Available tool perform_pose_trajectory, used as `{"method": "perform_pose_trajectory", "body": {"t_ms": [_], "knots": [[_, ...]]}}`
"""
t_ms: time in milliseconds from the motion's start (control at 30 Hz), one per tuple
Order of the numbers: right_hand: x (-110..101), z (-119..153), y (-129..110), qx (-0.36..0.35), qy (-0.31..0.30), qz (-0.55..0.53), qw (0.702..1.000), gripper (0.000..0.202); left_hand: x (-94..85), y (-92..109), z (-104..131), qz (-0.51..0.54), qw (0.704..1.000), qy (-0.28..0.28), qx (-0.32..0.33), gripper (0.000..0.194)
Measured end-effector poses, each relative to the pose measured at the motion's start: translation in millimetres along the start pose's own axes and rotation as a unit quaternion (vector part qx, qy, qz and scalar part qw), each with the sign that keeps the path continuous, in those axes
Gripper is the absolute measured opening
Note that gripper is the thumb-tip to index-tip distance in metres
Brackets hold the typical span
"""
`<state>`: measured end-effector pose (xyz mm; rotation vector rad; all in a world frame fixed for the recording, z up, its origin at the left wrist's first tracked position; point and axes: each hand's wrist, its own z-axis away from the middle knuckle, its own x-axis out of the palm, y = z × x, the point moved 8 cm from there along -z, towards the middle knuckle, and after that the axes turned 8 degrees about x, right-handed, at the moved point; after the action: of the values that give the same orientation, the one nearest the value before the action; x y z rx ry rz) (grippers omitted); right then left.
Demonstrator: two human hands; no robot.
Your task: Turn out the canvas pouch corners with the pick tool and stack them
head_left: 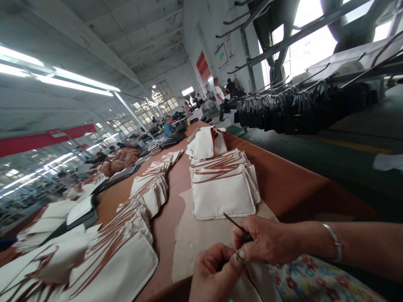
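Currently, far left: fanned rows of cream canvas pouches with brown piping (119,251) along brown-topped worktable (283,176); middle: second stack of same cream pouches (223,191), untouched. Near edge: our left hand (214,272) curled, fingers pinching rim of cream pouch in our lap (256,281); our right hand (267,241) closed round thin dark pointed tool (236,224), tip aimed away. We judge edge-working step underway; next move calls for steady pinch, tool tip brought onto seam
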<state>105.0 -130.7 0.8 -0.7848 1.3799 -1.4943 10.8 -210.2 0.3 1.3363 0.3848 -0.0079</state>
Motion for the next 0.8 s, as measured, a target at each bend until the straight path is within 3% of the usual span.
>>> {"method": "perform_pose_trajectory", "body": {"t_ms": [200,367,567,800], "knots": [[3,3,12,0.085,-0.041,-0.057,0.994,0.014,-2.9,-8,-2,0.007,1.000,0.016,-0.015,0.012],[-5,2,-2,-0.019,0.010,-0.010,1.000,0.032,0.6,5,-1,0.021,0.999,0.024,-0.003,0.014],[-4,2,-9,-0.036,0.044,0.097,0.994,0.011,3.8,4,0,0.025,0.999,0.008,-0.018,0.021],[1,9,-16,-0.054,0.117,0.226,0.965,0.007,6.4,-1,-3,0.010,1.000,0.019,-0.008,0.035]]}}
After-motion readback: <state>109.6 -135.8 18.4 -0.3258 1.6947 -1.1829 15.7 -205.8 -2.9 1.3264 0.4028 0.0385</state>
